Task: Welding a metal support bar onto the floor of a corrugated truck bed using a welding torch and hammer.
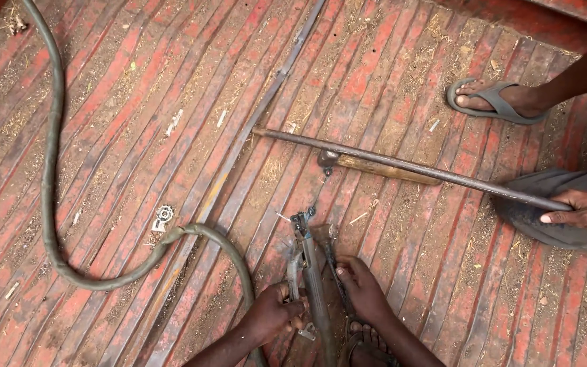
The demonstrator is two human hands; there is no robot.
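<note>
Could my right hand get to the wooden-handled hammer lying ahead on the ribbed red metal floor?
Probably yes: your right hand rests on the welding holder, and the floor between it and the hammer looks bare, though the long metal rod crosses its handle.

The left hand (272, 314) grips the handle of an electrode holder (305, 261) lying on the ribbed red floor (137, 102). The right hand (361, 289) rests just right of the holder. Its cable (52, 204) loops away to the left. Beyond the holder lies a hammer (375, 166), crossed by a rod (409, 165) that another person's hand (582, 209) holds; a sandalled foot (497, 98) stands beyond the rod.
</note>
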